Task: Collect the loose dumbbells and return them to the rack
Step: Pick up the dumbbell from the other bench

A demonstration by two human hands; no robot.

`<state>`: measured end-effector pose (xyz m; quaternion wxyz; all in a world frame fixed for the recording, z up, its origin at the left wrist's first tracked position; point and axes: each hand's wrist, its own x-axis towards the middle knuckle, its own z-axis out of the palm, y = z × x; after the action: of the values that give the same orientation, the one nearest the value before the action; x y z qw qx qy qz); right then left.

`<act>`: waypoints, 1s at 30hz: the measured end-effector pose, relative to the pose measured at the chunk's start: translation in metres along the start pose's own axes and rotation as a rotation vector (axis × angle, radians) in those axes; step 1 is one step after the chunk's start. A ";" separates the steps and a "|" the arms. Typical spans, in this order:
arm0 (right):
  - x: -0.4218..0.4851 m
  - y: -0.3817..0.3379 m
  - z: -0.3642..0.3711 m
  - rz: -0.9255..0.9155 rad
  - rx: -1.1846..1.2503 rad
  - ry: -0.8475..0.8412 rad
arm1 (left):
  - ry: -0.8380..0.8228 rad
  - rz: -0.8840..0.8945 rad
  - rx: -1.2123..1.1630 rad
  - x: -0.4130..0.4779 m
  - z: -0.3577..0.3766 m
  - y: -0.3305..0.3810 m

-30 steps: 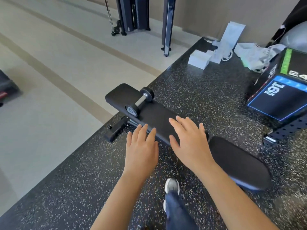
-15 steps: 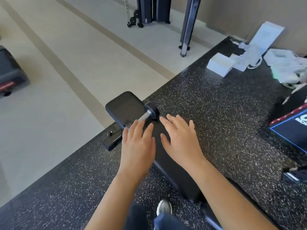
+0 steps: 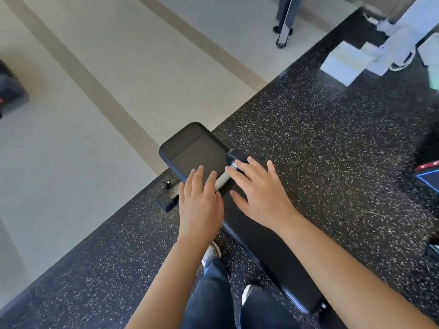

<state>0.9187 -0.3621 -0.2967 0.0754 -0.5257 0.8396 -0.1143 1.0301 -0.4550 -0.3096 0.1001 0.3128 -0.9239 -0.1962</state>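
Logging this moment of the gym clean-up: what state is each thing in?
dumbbell: lying across the bench, not lifted, near end hidden by the left hand
bench: flat, pad bare beyond the dumbbell
left hand: open, fingers spread, above the dumbbell
right hand: open, fingers spread, at the far dumbbell head

No lettering, number or brand mark can be read anywhere in this moment. The blue-edged box (image 3: 428,180) at the right edge of the speckled rubber floor (image 3: 320,143) shows only a sliver, its print cropped out.
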 end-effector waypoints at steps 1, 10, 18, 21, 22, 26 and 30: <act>0.010 0.002 0.005 -0.007 -0.007 -0.012 | -0.013 0.007 0.008 0.009 0.004 -0.007; 0.079 0.043 0.065 -0.103 0.061 -0.015 | -0.120 -0.093 -0.057 0.061 0.062 -0.054; 0.107 0.085 0.134 -0.225 0.054 -0.102 | -0.122 -0.229 -0.040 0.074 0.126 -0.074; 0.113 0.100 0.164 -0.266 0.054 -0.133 | -0.141 -0.291 -0.016 0.073 0.152 -0.082; 0.115 0.105 0.175 -0.273 0.055 -0.140 | -0.152 -0.296 -0.009 0.072 0.161 -0.085; 0.121 0.121 0.213 -0.297 0.059 -0.182 | -0.143 -0.303 0.013 0.066 0.196 -0.093; 0.127 0.127 0.246 -0.342 0.083 -0.224 | -0.127 -0.323 0.029 0.058 0.223 -0.100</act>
<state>0.8138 -0.4508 -0.5684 0.1692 -0.6665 0.7190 -0.1009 0.9700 -0.4966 -0.5500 0.0041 0.4454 -0.8690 -0.2157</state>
